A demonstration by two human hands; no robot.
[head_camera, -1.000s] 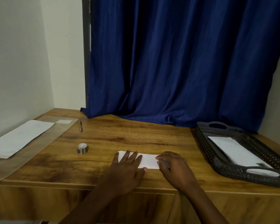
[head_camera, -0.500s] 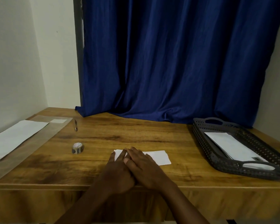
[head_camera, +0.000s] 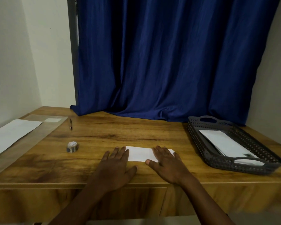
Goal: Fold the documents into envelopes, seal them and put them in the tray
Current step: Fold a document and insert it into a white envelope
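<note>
A folded white document (head_camera: 140,153) lies flat near the front middle of the wooden desk. My left hand (head_camera: 115,166) presses its left end with straight fingers. My right hand (head_camera: 168,166) lies flat on its right end, thumb along the near edge. The dark grey perforated tray (head_camera: 201,143) stands at the right and holds white envelopes (head_camera: 227,143). A long white sheet (head_camera: 11,135) rests at the far left on a clear plastic sleeve (head_camera: 44,133). A small tape roll (head_camera: 72,146) sits left of my hands.
A pen (head_camera: 70,124) lies at the back left near the blue curtain (head_camera: 169,62), which hangs onto the desk's rear edge. White walls close in both sides. Bare wood shows between the folded document and the tray.
My right hand slid from the left end of the folded document, beside my left hand, across to its right end. My left hand stayed pressing the left end.
</note>
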